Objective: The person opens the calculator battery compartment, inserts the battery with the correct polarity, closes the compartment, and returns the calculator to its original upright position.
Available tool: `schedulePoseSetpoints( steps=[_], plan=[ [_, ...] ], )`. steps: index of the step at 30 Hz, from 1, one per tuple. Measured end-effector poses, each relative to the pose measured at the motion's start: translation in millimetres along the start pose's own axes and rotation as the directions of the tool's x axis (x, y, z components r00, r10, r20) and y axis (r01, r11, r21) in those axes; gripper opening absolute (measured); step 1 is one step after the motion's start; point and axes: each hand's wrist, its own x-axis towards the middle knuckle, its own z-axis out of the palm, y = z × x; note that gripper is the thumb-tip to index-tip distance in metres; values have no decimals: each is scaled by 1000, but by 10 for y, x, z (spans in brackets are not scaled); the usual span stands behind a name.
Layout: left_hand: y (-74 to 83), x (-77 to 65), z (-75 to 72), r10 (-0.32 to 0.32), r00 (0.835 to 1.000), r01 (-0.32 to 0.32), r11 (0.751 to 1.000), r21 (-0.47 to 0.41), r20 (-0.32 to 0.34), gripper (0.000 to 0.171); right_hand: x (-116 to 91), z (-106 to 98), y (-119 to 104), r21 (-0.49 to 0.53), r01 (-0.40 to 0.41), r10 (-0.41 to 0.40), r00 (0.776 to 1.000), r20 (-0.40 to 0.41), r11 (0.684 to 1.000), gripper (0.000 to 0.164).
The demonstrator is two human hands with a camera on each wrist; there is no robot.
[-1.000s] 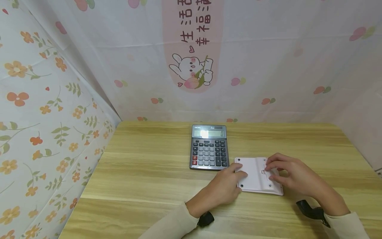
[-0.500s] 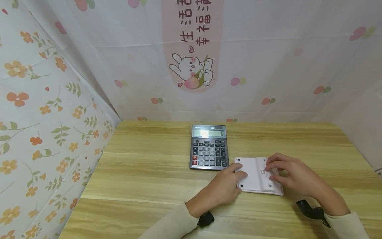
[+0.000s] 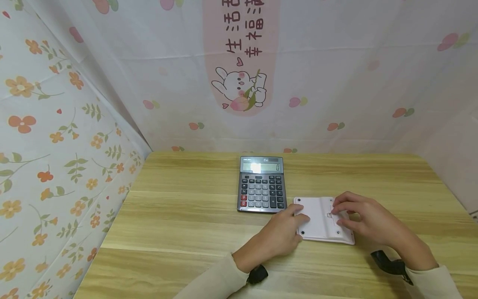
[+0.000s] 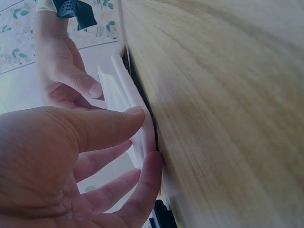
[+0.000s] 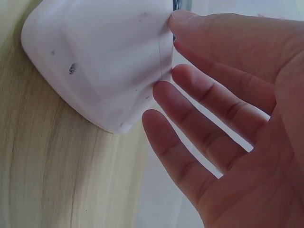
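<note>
A pale pink calculator (image 3: 315, 220) lies face down on the table, its back with screws at the corners turned up. My left hand (image 3: 281, 232) grips its left end, thumb at the near edge and fingers spread over the back and far side. In the left wrist view, thumb and fingers close in on the calculator's edge (image 4: 140, 123). My right hand (image 3: 367, 218) rests its fingertips on the battery cover at the right end, beside a small latch (image 3: 329, 215). In the right wrist view its fingers stand slightly bent, fingertips right at the cover's seam.
A dark grey calculator (image 3: 261, 185) lies face up just beyond my left hand, its display showing 0. The wooden table (image 3: 186, 232) ends at a printed cloth (image 3: 321, 83) at the back. A floral cloth (image 3: 67, 158) hangs at the left.
</note>
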Motion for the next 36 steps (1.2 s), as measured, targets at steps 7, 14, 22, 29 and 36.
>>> schedulePoseSetpoints(
  steps=[7, 14, 22, 29, 36],
  plan=[
    [2, -2, -2, -9, 1000, 9, 1000, -9, 6, 46, -1, 5, 8, 11, 5, -5, 1000, -1, 1000, 42],
    [5, 1, 0, -6, 1000, 6, 1000, 0, 2, 46, -4, 0, 16, 20, 16, -16, 1000, 0, 1000, 41],
    [3, -1, -1, 0, 1000, 0, 1000, 3, -5, 46, -3, -16, 23, 18, -2, 2, 1000, 20, 1000, 39],
    [3, -10, 2, -5, 1000, 5, 1000, -3, -2, 46, 1, -45, 14, -2, -46, 46, 998, 34, 999, 34],
    [1, -10, 3, -2, 1000, 2, 1000, -6, -6, 47, -25, -52, 35, 20, -55, 54, 998, 38, 998, 37]
  ],
)
